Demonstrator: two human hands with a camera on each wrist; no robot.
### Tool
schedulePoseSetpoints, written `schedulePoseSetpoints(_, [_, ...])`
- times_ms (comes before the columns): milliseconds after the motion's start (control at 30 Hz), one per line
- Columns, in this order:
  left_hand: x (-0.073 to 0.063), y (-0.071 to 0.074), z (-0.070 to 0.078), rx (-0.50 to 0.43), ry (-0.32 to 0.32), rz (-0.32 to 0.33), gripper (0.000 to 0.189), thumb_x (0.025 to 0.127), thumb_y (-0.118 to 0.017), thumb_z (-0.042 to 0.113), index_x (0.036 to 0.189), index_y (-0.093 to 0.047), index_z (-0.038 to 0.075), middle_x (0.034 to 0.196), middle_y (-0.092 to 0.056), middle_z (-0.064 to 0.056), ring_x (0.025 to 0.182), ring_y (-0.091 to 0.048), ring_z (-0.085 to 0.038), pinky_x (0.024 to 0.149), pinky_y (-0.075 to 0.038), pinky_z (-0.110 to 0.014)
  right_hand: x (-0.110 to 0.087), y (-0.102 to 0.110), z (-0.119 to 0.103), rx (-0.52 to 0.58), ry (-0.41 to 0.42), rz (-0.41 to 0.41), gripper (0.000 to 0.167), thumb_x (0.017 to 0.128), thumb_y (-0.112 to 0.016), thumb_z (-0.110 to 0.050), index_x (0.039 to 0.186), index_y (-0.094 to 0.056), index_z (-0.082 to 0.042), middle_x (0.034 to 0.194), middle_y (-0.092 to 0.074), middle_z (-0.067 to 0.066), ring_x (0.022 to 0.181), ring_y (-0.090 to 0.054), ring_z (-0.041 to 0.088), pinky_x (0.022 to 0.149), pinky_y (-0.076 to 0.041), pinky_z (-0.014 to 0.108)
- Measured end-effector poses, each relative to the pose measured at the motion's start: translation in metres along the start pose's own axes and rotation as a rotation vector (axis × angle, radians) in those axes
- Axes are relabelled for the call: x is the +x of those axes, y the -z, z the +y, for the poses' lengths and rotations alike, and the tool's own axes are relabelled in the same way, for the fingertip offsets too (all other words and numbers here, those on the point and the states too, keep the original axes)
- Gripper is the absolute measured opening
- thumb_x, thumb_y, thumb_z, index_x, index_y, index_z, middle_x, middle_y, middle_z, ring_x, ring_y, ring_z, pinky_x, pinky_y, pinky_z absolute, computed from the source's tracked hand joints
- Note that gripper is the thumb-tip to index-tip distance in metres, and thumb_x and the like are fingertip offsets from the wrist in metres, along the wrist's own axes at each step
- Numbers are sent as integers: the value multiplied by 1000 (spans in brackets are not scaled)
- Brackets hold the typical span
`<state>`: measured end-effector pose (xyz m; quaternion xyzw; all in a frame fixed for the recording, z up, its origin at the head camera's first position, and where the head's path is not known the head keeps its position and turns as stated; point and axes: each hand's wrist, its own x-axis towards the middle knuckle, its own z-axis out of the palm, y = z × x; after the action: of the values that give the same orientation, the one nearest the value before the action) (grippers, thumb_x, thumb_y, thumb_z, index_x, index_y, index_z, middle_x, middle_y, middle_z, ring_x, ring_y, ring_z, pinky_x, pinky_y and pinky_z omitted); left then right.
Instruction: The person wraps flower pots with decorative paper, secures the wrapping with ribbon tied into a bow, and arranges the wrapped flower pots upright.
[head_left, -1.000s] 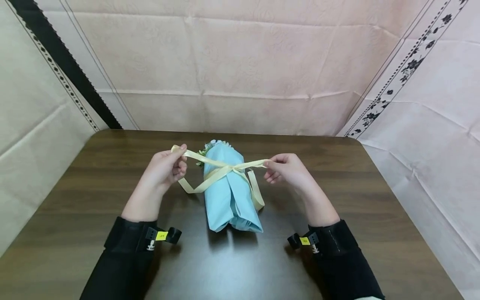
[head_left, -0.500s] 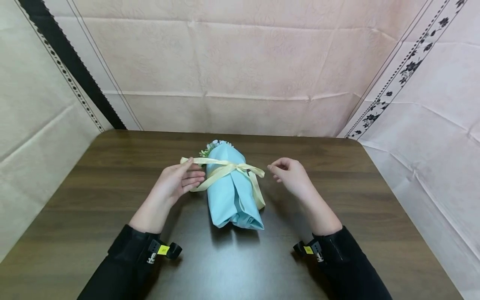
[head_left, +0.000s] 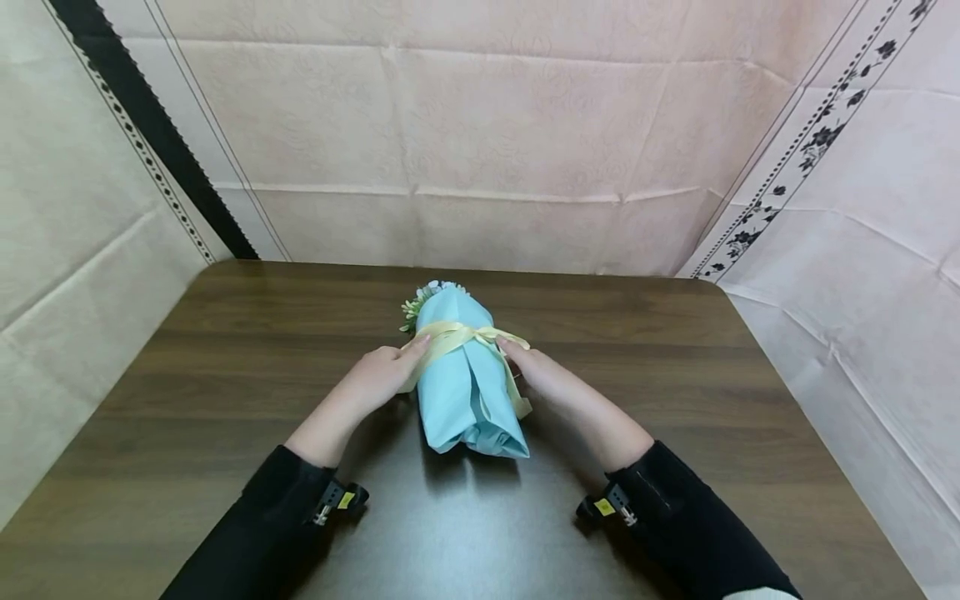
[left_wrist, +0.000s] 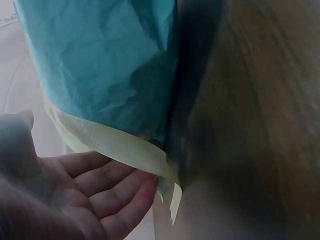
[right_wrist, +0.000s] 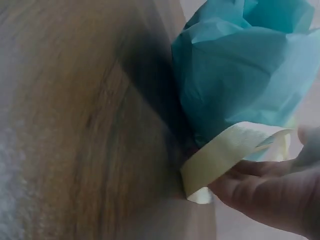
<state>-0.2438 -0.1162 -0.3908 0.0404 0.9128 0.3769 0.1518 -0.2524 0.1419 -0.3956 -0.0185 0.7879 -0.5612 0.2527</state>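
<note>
A bouquet [head_left: 468,392] wrapped in light blue paper lies on the table, its blue and green flowers [head_left: 416,307] showing at the far end. A pale yellow ribbon [head_left: 450,337] is tied round its middle, knotted on top. My left hand [head_left: 382,371] rests against the bouquet's left side, thumb on top by the ribbon. In the left wrist view, its nearly straight fingers [left_wrist: 112,192] reach behind the ribbon [left_wrist: 110,142] to the paper. My right hand [head_left: 540,371] touches the right side, thumb near the ribbon's end; its fingertips are hidden behind the ribbon [right_wrist: 225,157].
The bouquet lies on a dark brown wooden table [head_left: 247,392]. Pale creased cloth [head_left: 517,125] hangs behind the table's far edge and along both sides.
Both hands have let go of the ribbon ends and moved inward, from beside the bouquet onto its two sides. The ribbon ends now hang down at the sides.
</note>
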Motion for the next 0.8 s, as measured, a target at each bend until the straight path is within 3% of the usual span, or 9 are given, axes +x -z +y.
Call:
schedulePoseSetpoints(200, [7,3,8,53,18,-53,97,85,-27,84,122,-58,-1,106,-60,-15,90,-58,-27,74,-48,-40,17,-1,-3,212,-129,-114,89,93,-36,-71,150,-25,-4,148,-32,17,134,-31,34,111,-21,56])
schedulePoseSetpoints(267, [9,3,10,65,8,-69,99,83,-29,85,127,-55,0,109,-60,-14,89,-58,-26,73,-48,-39,22,0,-3,248,-154,-137,91,91,-37,-72,153,-18,-8,153,-25,14,138,-25,33,112,-16,57])
schedulePoseSetpoints(367, [12,2,12,78,-2,-75,102,82,-29,86,131,-53,0,113,-60,-15,91,-59,-25,74,-49,-40,27,0,-4,266,-172,-170,88,93,-39,-69,154,-15,-10,154,-24,13,137,-25,32,112,-17,57])
schedulePoseSetpoints(500, [16,1,13,55,-5,-74,102,84,-30,84,137,-49,-1,125,-58,-19,99,-59,-28,80,-50,-44,28,-3,-4,287,-167,-178,77,95,-42,-61,151,-23,-11,146,-35,12,128,-37,28,108,-27,51])
schedulePoseSetpoints(633, [19,1,13,18,-6,-84,99,87,-32,80,138,-47,-4,128,-55,-23,102,-58,-30,82,-50,-46,27,-12,-3,303,-127,-109,64,97,-44,-55,141,-41,-8,128,-51,9,110,-51,20,96,-39,36])
schedulePoseSetpoints(800, [23,1,16,-12,-6,-79,100,87,-34,80,133,-50,-8,125,-56,-23,102,-58,-29,83,-50,-44,26,-21,-4,251,-40,104,56,94,-54,-52,125,-58,-6,109,-62,6,93,-59,15,85,-45,29])
